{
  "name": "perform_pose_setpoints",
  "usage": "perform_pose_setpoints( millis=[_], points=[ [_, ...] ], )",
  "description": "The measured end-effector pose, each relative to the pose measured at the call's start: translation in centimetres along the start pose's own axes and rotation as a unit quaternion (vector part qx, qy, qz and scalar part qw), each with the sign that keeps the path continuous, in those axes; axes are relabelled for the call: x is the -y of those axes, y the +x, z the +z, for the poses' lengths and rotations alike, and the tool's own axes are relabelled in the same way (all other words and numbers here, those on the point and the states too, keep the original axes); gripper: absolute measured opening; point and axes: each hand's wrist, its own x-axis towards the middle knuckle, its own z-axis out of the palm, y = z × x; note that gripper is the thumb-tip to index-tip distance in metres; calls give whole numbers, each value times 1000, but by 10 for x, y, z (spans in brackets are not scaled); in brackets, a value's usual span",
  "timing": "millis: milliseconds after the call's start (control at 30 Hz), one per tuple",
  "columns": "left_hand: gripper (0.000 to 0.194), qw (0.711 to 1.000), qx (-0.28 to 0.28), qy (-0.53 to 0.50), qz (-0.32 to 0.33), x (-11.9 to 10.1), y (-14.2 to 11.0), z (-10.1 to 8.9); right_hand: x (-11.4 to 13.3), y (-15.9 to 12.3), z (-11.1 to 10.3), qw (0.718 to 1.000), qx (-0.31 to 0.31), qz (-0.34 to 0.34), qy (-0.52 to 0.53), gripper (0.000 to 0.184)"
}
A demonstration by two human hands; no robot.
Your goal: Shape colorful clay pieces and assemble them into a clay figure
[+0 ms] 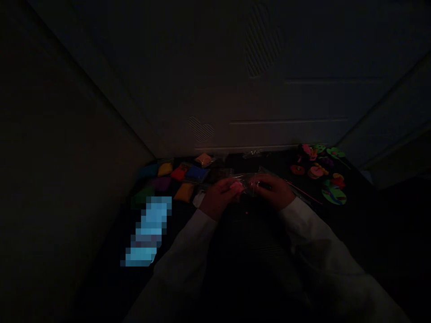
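In dim light, a clear plastic bag with a pink lump of modelling clay (237, 187) is stretched between my two hands. My left hand (218, 196) is closed on the bag's left part, beside the pink clay. On the other side, my right hand (273, 190) pinches the bag's right part, with its fingertips near a small pink spot. Just below them, a tiny orange bit (246, 212) lies on the dark surface. A thin pink stick (305, 191) lies to the right of my right hand.
Several bags of coloured clay, among them an orange bag (184, 192) and a blue bag (196, 172), lie to the left. A lit, pixelated screen (148, 233) is nearer me. Clay figures, including a green disc (334, 194), stand at right. A pale panel (215, 89) rises behind.
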Motion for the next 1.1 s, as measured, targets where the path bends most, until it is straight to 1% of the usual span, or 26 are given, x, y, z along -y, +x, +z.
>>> perform_pose_setpoints(
  millis=[167,300,433,533,700,800,933,1000,1100],
  points=[
    [30,1000,-3,-21,-11,0,-2,5,3,0,3,999,47,-21,6,19],
    [30,999,-12,-46,-14,0,-4,10,5,0,5,998,51,-23,11,17],
    [28,999,-10,-39,-15,0,-4,11,5,0,5,998,43,-14,35,14],
    [30,999,-16,-27,-9,-2,-3,10,2,0,4,997,18,6,70,13],
    [34,998,-59,-5,10,-4,0,4,-7,3,-8,984,-77,80,139,19],
    [37,995,-95,30,30,-4,3,-2,-13,4,-14,965,-119,133,190,28],
    [37,983,-124,121,62,-3,4,-9,-16,5,-17,935,-139,179,272,37],
    [33,972,-131,177,82,-2,4,-8,-14,5,-17,923,-139,189,304,36],
    [26,950,-130,262,113,1,6,-2,-10,6,-21,909,-150,193,338,34]
  ],
)
